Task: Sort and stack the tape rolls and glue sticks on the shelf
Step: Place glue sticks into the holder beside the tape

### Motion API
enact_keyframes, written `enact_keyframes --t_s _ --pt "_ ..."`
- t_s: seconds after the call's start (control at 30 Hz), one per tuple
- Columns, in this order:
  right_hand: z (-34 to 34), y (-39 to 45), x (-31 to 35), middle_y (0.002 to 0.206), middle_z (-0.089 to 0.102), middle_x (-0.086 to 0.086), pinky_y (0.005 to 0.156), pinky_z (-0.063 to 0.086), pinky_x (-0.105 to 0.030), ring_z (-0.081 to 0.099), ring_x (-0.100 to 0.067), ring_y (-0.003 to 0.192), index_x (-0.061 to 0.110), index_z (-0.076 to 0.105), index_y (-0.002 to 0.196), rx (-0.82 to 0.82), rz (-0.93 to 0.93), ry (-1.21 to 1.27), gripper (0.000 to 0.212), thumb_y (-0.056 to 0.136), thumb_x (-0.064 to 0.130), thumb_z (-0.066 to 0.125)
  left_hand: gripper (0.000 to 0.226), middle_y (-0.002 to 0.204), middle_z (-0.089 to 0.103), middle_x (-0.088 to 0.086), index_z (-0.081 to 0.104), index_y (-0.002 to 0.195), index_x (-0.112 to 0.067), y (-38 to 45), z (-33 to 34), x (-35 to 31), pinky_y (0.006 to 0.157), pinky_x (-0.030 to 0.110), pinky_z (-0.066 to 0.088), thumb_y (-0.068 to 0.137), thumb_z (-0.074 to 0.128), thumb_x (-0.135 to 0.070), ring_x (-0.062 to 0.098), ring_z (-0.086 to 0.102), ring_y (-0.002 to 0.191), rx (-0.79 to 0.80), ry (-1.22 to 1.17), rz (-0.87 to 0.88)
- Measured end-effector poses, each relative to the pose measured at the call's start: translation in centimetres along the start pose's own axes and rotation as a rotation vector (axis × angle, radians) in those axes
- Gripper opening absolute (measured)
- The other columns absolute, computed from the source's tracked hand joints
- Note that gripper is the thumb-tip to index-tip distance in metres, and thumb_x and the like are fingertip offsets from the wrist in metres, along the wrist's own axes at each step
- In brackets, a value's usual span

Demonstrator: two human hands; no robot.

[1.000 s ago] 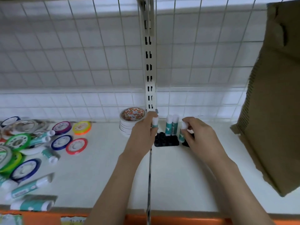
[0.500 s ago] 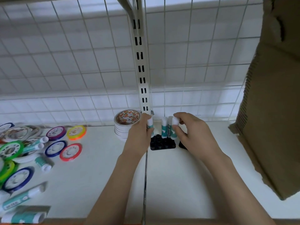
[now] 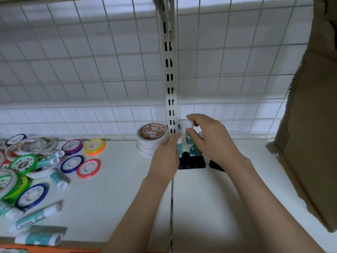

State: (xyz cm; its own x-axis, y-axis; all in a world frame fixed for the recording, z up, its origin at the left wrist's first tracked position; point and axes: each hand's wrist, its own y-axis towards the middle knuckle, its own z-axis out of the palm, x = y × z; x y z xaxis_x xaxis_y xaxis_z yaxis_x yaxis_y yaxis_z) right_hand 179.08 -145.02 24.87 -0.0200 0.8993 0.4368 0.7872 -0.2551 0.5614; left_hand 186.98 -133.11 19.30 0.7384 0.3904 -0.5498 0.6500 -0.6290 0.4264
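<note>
The right hand (image 3: 209,137) pinches a teal-and-white glue stick (image 3: 189,133) by its white cap, holding it upright over the black holder (image 3: 191,162) — probably to seat it beside the sticks standing there. The left hand (image 3: 166,154) grips another stick (image 3: 179,147) at the holder's 9 o'clock edge, likely steadying it. At 10 o'clock of the holder stands the stacked tape (image 3: 152,141). Loose tape rolls (image 3: 89,168) and sticks lie well apart at 9 o'clock — still unsorted.
</note>
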Motion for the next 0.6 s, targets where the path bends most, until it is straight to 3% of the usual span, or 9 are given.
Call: enact_keyframes --t_s 0.17,0.3,0.43,0.6 --pt "1.0 0.4 -0.3 0.115 0.062 -0.003 0.084 0.046 -0.032 0.057 -0.020 0.103 0.014 0.050 0.130 0.041 -0.002 -0.027 0.036 0.094 0.020 0.051 0.047 0.113 0.060 0.016 0.046 0.135 -0.006 0.4 -1.1 0.5 0.088 0.040 0.046 0.090 0.047 0.004 0.030 0.058 0.101 0.032 0.031 0.063" --pt "1.7 0.0 -0.6 0.106 0.062 -0.004 0.078 0.048 -0.037 0.058 -0.022 0.094 0.014 0.054 0.122 0.069 0.015 -0.036 0.029 0.094 0.018 0.051 0.048 0.131 0.052 0.010 0.040 0.140 -0.009 0.3 -2.3 0.9 0.099 0.024 0.035 0.093 0.047 -0.003 0.024 0.049 0.119 0.095 0.071 0.108" --pt "2.7 -0.3 -1.1 0.106 0.063 -0.005 0.078 0.044 -0.034 0.055 -0.023 0.098 0.010 0.057 0.116 0.108 0.022 -0.089 0.025 0.092 0.016 0.053 0.052 0.127 0.051 0.005 0.033 0.143 -0.018 -0.7 -3.3 0.1 0.085 0.027 0.042 0.094 0.048 -0.008 0.022 0.055 0.100 0.076 0.050 0.078" --pt "2.9 -0.1 -1.4 0.110 0.063 -0.005 0.083 0.044 -0.032 0.054 -0.023 0.104 0.009 0.059 0.117 0.122 0.024 -0.121 0.026 0.093 0.018 0.054 0.035 0.115 0.058 0.003 0.049 0.130 -0.018 -2.5 -3.4 0.4 0.081 0.036 0.047 0.095 0.047 -0.017 0.021 0.058 0.094 0.082 0.146 0.001"
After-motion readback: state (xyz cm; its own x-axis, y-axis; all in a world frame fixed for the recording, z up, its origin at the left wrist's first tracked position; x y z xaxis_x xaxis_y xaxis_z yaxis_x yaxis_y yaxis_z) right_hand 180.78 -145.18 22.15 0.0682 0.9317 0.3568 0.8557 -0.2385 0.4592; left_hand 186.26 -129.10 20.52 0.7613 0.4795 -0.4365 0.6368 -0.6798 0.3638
